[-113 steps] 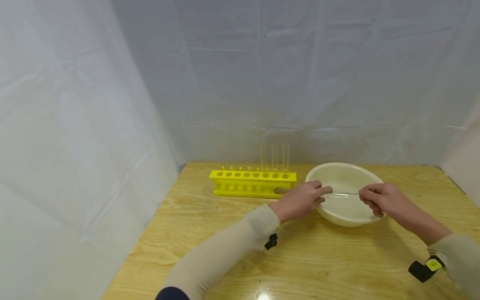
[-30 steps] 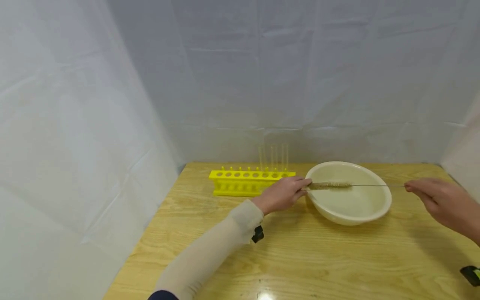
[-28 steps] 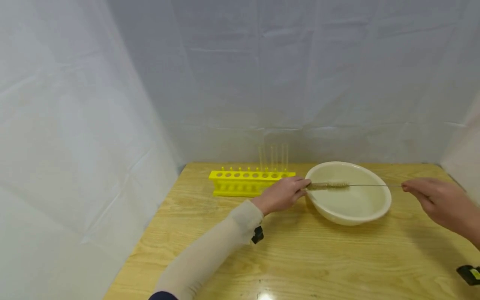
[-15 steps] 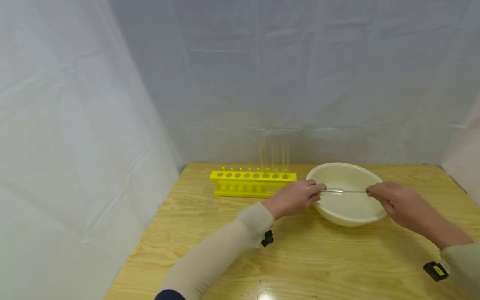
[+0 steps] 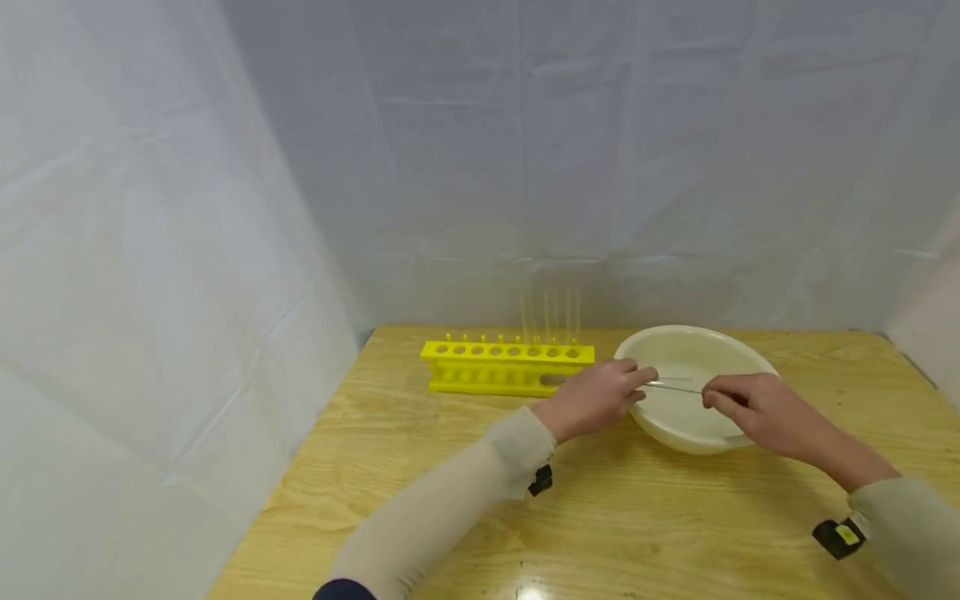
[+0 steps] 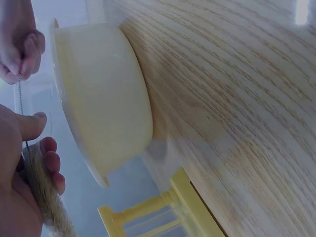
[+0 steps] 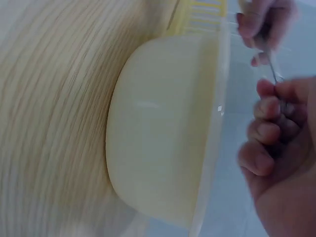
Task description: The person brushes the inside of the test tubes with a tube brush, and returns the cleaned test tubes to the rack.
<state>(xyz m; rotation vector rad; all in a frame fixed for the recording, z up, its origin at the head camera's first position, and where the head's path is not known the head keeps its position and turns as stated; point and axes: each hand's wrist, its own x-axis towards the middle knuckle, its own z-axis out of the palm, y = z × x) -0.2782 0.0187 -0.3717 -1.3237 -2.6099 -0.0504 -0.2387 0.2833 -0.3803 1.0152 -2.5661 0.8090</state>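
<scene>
In the head view my left hand (image 5: 598, 397) grips a clear glass test tube (image 5: 670, 381), lying level over the left part of a cream basin (image 5: 669, 435). Its mouth points right. A test tube brush (image 6: 47, 197) is inside, its tan bristles beyond my left palm in the left wrist view. My right hand (image 5: 768, 414), fingers curled, pinches the brush's thin twisted wire handle, a short stretch of which shows between the hands. The right wrist view has both hands above the basin's rim, the wire running from one to the other.
Left of the basin stands a yellow test tube rack (image 5: 480, 353) with a row of holes. Several upright glass tubes (image 5: 551, 315) are at its right end. White sheeting (image 5: 480, 167) hangs behind the wooden table (image 5: 420, 450) and at its sides.
About a second ago the right hand was far right, with bristles showing outside the tube. It has since moved left, pushing the brush deep into the tube; the left hand shifted slightly right.
</scene>
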